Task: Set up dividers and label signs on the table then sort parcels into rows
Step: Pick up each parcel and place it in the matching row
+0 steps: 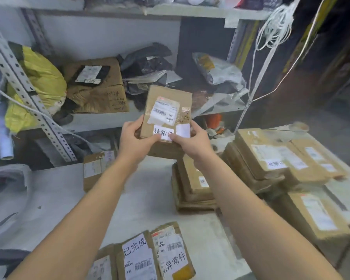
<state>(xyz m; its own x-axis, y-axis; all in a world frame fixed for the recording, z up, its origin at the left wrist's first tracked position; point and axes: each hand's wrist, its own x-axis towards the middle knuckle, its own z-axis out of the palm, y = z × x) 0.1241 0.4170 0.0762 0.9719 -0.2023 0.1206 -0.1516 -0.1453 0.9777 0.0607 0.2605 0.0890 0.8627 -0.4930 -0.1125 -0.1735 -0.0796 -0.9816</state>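
- Brown cardboard parcel [167,116] with white labels is held upright above the grey table [55,199]; left hand [138,138] and right hand [192,139] both pinch its lower edge.
- Read the bottom label; then, I judge, lay it beside the near matching-label parcel [173,253], keeping rows apart.

The desk [65,190] is free at left-centre, while stacked parcels [271,164] block the right and labelled parcels [150,255] the near edge.

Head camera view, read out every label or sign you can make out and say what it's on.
"异常件": white sign on the held parcel, last character part-covered by the right hand.
"MX", "MXRC 03": its shipping label.
"已完成": near parcel.
"异常件": neighbouring parcel.
Barcodes, handwriting on shelf cardboard: unreadable.
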